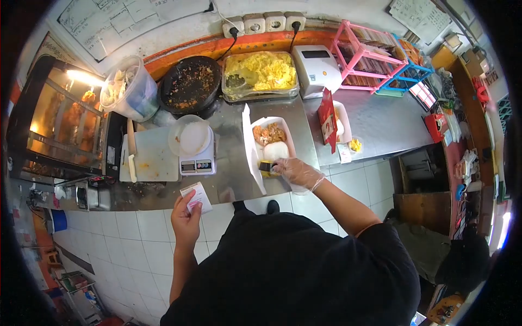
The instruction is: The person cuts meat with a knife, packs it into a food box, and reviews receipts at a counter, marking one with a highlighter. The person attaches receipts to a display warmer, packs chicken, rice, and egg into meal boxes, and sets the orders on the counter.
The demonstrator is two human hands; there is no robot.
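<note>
My left hand (186,220) pinches a white printed paper slip (197,199) in front of the counter's edge. My right hand (298,173), in a clear plastic glove, has its fingers closed on a small black-and-yellow packet (265,167) at the near end of an open white food box (290,142). Inside that box lie chopped browned food (268,133) and a smooth white mound (276,152). Its lid (252,152) stands up on the left. Left of the box, a white kitchen scale (197,166) carries a clear plastic bowl (176,133).
A knife (131,152) lies on a white cutting board (152,157). Behind are a dark pan (189,84), a glass tray of yellow food (261,70) and a white printer-like machine (316,70). A second box with a red lid (328,122) stands on the right-hand counter.
</note>
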